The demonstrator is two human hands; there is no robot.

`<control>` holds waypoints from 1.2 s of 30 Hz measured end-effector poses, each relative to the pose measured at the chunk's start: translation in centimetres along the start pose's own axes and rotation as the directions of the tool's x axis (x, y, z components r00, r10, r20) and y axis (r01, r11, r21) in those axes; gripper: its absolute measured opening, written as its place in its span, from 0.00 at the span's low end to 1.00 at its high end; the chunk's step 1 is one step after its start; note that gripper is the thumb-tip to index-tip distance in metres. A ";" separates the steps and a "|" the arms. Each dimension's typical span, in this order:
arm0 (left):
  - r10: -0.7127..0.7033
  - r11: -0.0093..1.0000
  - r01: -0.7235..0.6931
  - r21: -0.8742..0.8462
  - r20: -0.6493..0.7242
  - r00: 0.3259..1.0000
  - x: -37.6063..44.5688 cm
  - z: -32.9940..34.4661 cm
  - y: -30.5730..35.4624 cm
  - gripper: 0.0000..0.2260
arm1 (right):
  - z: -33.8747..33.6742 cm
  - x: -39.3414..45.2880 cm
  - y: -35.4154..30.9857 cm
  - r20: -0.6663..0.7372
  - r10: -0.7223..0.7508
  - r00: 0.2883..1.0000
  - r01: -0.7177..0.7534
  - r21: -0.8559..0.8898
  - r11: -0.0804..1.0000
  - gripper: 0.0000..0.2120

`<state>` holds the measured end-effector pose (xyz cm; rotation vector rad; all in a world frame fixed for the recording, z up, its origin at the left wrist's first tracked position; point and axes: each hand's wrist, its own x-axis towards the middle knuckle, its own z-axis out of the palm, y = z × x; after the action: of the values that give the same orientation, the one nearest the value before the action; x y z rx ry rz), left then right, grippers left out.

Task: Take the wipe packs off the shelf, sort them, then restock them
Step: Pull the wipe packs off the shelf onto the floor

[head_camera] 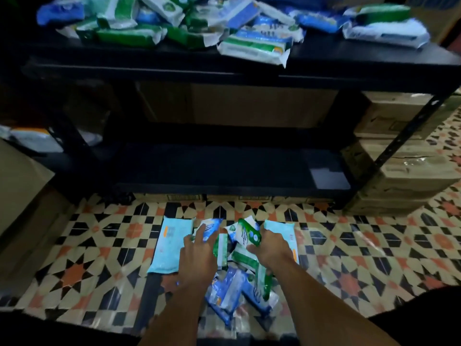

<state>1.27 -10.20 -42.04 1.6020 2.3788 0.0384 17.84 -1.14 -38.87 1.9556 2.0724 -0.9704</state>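
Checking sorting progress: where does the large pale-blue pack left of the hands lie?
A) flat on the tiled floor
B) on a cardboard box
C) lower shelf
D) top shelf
A: the pale-blue pack lies flat on the patterned tiled floor, beside the left hand.

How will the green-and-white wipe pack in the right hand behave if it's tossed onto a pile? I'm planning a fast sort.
The green-and-white wipe pack looks soft: it bends in the right hand, so it probably flops. Its glossy film suggests it may slide. Being flat, it is unlikely to roll.
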 end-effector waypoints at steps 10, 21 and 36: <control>-0.004 0.992 0.004 -0.124 0.007 1.000 6.0 2.8 0.3 0.42 | 1.8 8.8 -0.3 0.008 0.005 1.000 -0.006 0.129 0.992 0.39; -0.077 0.978 0.115 -0.175 0.210 0.975 7.4 3.2 0.7 0.50 | 3.0 9.6 1.6 0.130 0.080 0.988 -0.074 -0.050 0.996 0.47; 0.075 0.985 -0.107 -0.138 -0.219 0.973 5.3 -6.5 3.2 0.12 | -5.6 2.9 -1.6 -0.188 -0.140 0.972 0.115 -0.141 0.983 0.12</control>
<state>0.81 -3.29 -36.35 1.7100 2.3871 0.4167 17.72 4.35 -35.41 1.9431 2.3280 -0.6656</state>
